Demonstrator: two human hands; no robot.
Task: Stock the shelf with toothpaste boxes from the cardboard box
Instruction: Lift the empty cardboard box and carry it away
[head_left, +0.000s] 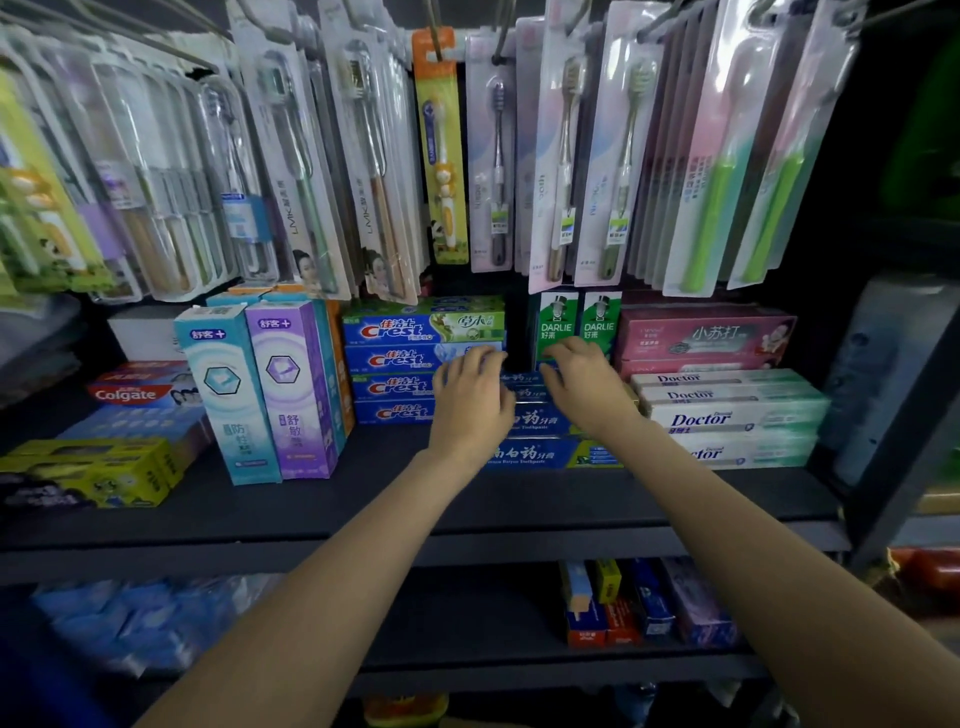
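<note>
Blue toothpaste boxes with white lettering are stacked flat on the dark shelf, between Crest boxes and Doctor boxes. Both arms are stretched forward; the left hand and right hand are laid atop the stack, fingers loosely spread, nothing gripped.

Two hands, the left hand and the right hand, reach onto the shelf. Four Crest boxes lie stacked. Two Darlie boxes stand upright side by side. Four Doctor boxes are stacked, with two pink boxes behind them. Two tall boxes, one teal and one purple, stand in front. One Colgate box shows. The hanging toothbrush packs overlap too much to count.
</note>
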